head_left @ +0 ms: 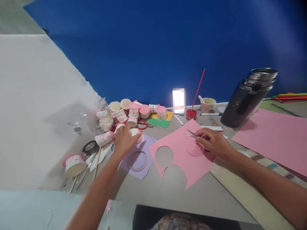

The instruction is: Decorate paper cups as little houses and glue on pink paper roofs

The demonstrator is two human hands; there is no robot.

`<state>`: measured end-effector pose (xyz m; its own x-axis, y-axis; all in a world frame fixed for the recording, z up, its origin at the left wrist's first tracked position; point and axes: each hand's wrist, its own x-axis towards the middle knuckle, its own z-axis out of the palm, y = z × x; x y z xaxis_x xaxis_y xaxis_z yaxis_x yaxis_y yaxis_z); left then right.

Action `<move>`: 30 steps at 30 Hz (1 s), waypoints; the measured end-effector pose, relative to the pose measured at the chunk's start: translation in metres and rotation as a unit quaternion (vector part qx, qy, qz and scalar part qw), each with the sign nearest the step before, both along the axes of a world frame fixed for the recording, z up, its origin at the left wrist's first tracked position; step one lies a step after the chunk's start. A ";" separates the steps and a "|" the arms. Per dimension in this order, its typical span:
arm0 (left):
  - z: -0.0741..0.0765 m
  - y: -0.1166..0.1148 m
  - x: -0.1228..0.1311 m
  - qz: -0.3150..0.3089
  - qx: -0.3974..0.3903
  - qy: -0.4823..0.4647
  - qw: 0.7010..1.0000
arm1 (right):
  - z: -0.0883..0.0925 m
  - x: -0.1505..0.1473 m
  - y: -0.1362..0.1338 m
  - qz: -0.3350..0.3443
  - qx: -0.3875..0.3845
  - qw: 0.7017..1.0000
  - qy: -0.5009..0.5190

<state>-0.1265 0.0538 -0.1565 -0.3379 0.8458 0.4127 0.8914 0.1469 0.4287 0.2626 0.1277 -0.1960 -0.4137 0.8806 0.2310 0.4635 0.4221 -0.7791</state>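
Note:
My left hand (125,139) reaches forward and closes round a small paper cup (138,136) lying at the edge of a pile of cups (124,115). My right hand (212,142) rests on a pink paper sheet (182,153) and grips scissors (191,133), whose blades point left and stand apart. A cut pink circle (195,149) lies under that hand. The sheet has two round holes (164,156) cut out of it. A lilac paper (144,153) with a clear ring (138,160) on it lies between my hands.
A dark steel flask (249,95) stands at the right. A red paint pot (191,114) with a brush, a patterned cup (207,104), a phone (178,101), markers, a tape roll (90,147), wooden sticks and a larger pink sheet (275,137) lie around. A blue wall stands behind.

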 end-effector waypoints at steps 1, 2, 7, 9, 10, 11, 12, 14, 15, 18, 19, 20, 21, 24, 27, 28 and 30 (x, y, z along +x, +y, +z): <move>0.001 0.003 0.002 -0.004 0.000 0.004 1.000 | 0.001 0.000 0.000 0.002 0.005 1.000 0.002; 0.004 0.005 0.004 -0.008 0.000 0.006 1.000 | 0.002 0.000 0.001 0.004 0.012 1.000 0.001; 0.027 0.003 0.040 -0.112 -0.002 -0.043 0.993 | 0.003 0.002 0.002 0.008 0.042 0.999 -0.015; 0.033 0.003 0.070 -0.204 -0.034 -0.052 0.977 | 0.001 0.002 0.003 0.006 0.049 0.999 -0.018; 0.035 0.004 0.086 -0.253 -0.058 -0.049 0.965 | 0.001 0.002 0.004 0.005 0.051 0.998 -0.020; 0.035 0.006 0.100 -0.300 -0.088 -0.035 0.949 | 0.000 0.002 0.004 0.004 0.052 0.998 -0.023; 0.034 0.009 0.112 -0.341 -0.116 -0.013 0.933 | 0.000 0.002 0.005 0.003 0.052 0.998 -0.026; 0.032 0.017 0.126 -0.398 -0.162 0.016 0.903 | 0.000 0.003 0.006 0.004 0.053 0.998 -0.032; 0.031 0.020 0.129 -0.413 -0.180 0.022 0.892 | 0.000 0.003 0.007 0.005 0.054 0.998 -0.034; 0.028 0.023 0.121 -0.413 -0.207 -0.015 0.887 | 0.002 0.004 0.009 0.003 0.053 0.998 -0.038; 0.027 0.021 0.116 -0.401 -0.207 -0.043 0.891 | 0.002 0.004 0.010 0.000 0.052 0.998 -0.037; 0.025 0.019 0.112 -0.386 -0.203 -0.075 0.897 | 0.003 0.005 0.010 -0.004 0.051 0.998 -0.036; 0.022 0.017 0.108 -0.369 -0.199 -0.109 0.901 | 0.003 0.005 0.010 -0.008 0.050 0.998 -0.034; 0.009 0.011 0.107 -0.318 -0.205 -0.191 0.906 | 0.004 0.007 0.010 -0.021 0.049 0.998 -0.030; -0.009 0.013 0.118 -0.288 -0.200 -0.237 0.906 | 0.002 0.007 0.010 -0.039 0.050 0.998 -0.026; -0.015 0.014 0.123 -0.284 -0.182 -0.249 0.908 | 0.001 0.008 0.011 -0.045 0.051 0.997 -0.026; -0.023 0.018 0.130 -0.283 -0.146 -0.274 0.908 | -0.001 0.008 0.014 -0.058 0.052 0.997 -0.027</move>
